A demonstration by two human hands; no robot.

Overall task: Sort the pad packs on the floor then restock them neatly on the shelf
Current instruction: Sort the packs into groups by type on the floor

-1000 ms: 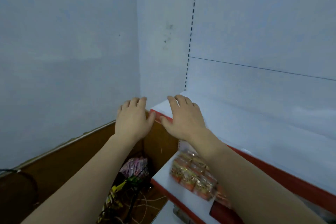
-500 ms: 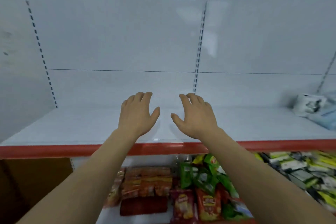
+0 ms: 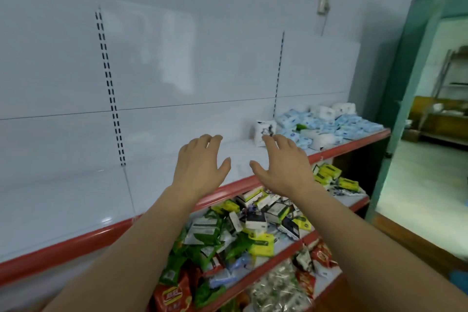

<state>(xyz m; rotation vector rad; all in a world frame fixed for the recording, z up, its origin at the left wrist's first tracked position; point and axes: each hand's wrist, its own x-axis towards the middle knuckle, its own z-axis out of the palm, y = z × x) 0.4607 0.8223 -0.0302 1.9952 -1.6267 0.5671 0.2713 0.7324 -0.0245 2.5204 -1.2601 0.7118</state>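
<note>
A white shelf with a red front edge (image 3: 106, 233) runs across the view. At its right end lies a heap of blue and white pad packs (image 3: 326, 125), with one white pack (image 3: 263, 132) standing at the heap's left side. My left hand (image 3: 200, 167) and my right hand (image 3: 283, 164) are stretched out side by side above the bare middle of the shelf, palms down, fingers spread and holding nothing. The right hand's fingertips are near the white pack; I cannot tell whether they touch it. No floor packs are in view.
Below, two lower shelves hold jumbled green, yellow and white packets (image 3: 243, 225) and red snack bags (image 3: 174, 294). A green door frame (image 3: 395, 114) stands at the right, with a room beyond it. White back panels with slotted uprights (image 3: 111, 88) rise behind the shelf.
My view has swung from the shelf's left end toward its right end, bringing the pad pack heap and the doorway into sight. Both hands stayed outstretched and empty throughout.
</note>
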